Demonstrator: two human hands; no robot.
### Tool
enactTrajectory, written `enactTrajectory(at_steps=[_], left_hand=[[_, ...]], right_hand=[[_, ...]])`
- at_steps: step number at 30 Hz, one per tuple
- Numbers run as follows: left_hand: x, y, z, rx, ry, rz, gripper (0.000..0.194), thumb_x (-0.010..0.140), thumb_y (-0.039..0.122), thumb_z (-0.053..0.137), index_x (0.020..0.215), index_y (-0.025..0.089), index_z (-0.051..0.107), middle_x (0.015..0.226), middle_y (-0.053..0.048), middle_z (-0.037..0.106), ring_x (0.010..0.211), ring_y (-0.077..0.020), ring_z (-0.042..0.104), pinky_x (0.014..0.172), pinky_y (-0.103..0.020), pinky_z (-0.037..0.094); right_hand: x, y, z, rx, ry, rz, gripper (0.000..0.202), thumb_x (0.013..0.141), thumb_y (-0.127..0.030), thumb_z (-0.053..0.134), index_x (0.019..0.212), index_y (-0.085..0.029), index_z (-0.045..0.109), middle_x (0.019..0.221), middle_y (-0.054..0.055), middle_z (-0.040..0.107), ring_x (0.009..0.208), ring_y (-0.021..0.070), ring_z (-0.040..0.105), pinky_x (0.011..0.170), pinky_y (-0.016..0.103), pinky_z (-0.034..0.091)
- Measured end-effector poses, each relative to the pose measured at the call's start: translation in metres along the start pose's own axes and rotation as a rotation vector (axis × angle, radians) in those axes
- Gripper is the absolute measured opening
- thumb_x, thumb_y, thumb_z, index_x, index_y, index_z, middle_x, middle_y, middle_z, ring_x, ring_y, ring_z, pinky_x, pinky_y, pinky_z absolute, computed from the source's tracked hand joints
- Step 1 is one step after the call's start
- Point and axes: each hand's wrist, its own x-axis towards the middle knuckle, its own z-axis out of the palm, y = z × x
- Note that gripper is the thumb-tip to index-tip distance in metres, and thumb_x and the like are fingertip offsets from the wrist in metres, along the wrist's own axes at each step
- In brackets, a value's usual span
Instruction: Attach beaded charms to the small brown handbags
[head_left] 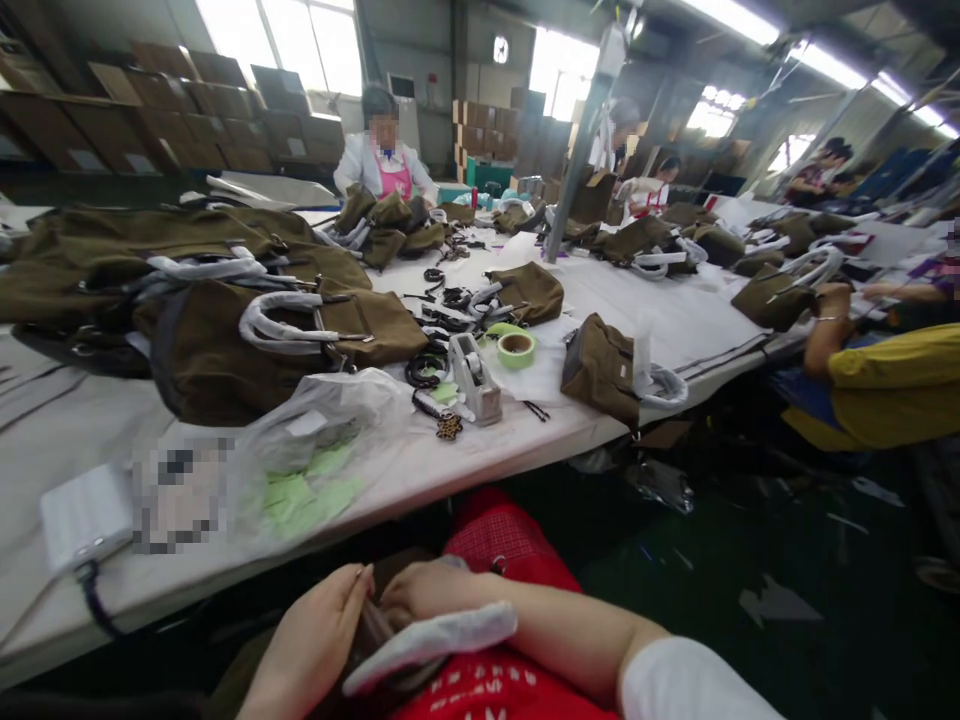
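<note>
Both my hands work low in my lap, below the table edge. My left hand [319, 630] and my right hand [431, 590] pinch a dark brown strap piece [373, 628] of a bag between their fingertips. A handle wrapped in white foam [431, 647] lies across my lap just under my right wrist. Most of the bag in my lap is hidden by my arms.
The long white table [675, 320] carries several olive-brown bags [247, 345], a tape dispenser [474, 377], a green tape roll [516, 349], black straps, a clear plastic bag with green tags [315, 450] and a white power bank [86, 518]. Other people sit around it; one in yellow [892, 380] at right.
</note>
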Motion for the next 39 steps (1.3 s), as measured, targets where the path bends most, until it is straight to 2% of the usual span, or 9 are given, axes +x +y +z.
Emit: enactTrajectory(at_steps=[3,6,8,13,22,25,32,36,39], left_hand=[[0.015,0.01,0.004,-0.051,-0.102,-0.032,0.042,0.094,0.043,0.027,0.073,0.024,0.059,0.076,-0.003,0.07,0.075,-0.0211,0.067,0.073,-0.031,0.05],[0.021,0.011,0.005,-0.076,-0.106,-0.013,0.041,0.094,0.042,0.028,0.075,0.023,0.059,0.081,-0.004,0.07,0.08,-0.0219,0.066,0.077,-0.032,0.048],[0.024,0.012,0.007,-0.082,-0.103,-0.012,0.041,0.094,0.041,0.028,0.075,0.023,0.059,0.082,-0.005,0.069,0.081,-0.022,0.065,0.078,-0.032,0.047],[0.028,0.015,0.007,-0.083,-0.082,-0.012,0.043,0.094,0.045,0.028,0.072,0.023,0.058,0.078,-0.005,0.067,0.078,-0.0226,0.063,0.076,-0.032,0.046],[0.018,0.003,-0.002,-0.114,-0.043,-0.062,0.041,0.092,0.044,0.031,0.071,0.023,0.059,0.077,-0.004,0.068,0.074,-0.0212,0.063,0.071,-0.029,0.046],[0.014,-0.002,-0.004,-0.13,-0.052,-0.073,0.042,0.092,0.045,0.031,0.073,0.023,0.06,0.077,-0.004,0.068,0.074,-0.0209,0.063,0.072,-0.029,0.046],[0.01,-0.018,-0.006,-0.192,-0.038,-0.113,0.047,0.093,0.049,0.03,0.077,0.023,0.065,0.08,-0.004,0.071,0.077,-0.0216,0.065,0.073,-0.03,0.047],[0.01,-0.025,-0.007,-0.204,-0.002,-0.108,0.044,0.092,0.047,0.034,0.079,0.023,0.068,0.082,-0.005,0.073,0.079,-0.022,0.067,0.076,-0.029,0.05],[0.008,-0.023,-0.008,-0.165,0.031,-0.046,0.045,0.093,0.046,0.033,0.083,0.023,0.07,0.101,-0.006,0.073,0.093,-0.0218,0.068,0.087,-0.031,0.052]], right_hand=[[-0.021,0.016,-0.028,-0.034,0.283,0.041,0.012,0.089,-0.028,0.06,0.09,-0.022,0.07,0.098,0.002,0.073,0.092,0.0159,0.065,0.082,0.023,0.045],[-0.036,0.036,-0.072,-0.118,0.653,0.289,0.017,0.092,-0.028,0.054,0.091,-0.017,0.066,0.087,0.005,0.07,0.081,0.0164,0.064,0.078,0.025,0.045],[-0.041,0.052,-0.093,-0.201,0.77,0.444,0.014,0.09,-0.027,0.055,0.092,-0.016,0.064,0.082,0.005,0.068,0.076,0.0171,0.062,0.075,0.026,0.044],[-0.042,0.079,-0.103,-0.375,0.717,0.491,0.013,0.088,-0.02,0.057,0.098,-0.015,0.063,0.094,0.008,0.067,0.087,0.0187,0.062,0.08,0.027,0.043],[-0.053,0.085,-0.106,-0.514,0.666,0.476,0.021,0.093,-0.02,0.049,0.095,-0.017,0.07,0.092,0.01,0.068,0.083,0.0195,0.062,0.077,0.027,0.043],[-0.062,0.09,-0.116,-0.359,0.711,0.447,0.016,0.086,-0.022,0.053,0.083,-0.016,0.068,0.084,0.009,0.069,0.077,0.0192,0.062,0.075,0.028,0.044],[-0.112,0.097,-0.154,0.421,0.893,0.487,0.02,0.074,-0.034,0.054,0.065,-0.017,0.057,0.055,0.001,0.058,0.052,0.0146,0.055,0.053,0.024,0.041],[-0.133,0.079,-0.173,0.466,1.052,0.423,0.018,0.072,-0.033,0.058,0.064,-0.017,0.057,0.056,0.001,0.057,0.051,0.013,0.051,0.051,0.023,0.039],[-0.127,0.049,-0.173,0.403,1.03,0.314,0.018,0.077,-0.031,0.055,0.065,-0.018,0.056,0.056,0.0,0.056,0.053,0.0136,0.051,0.053,0.024,0.04]])
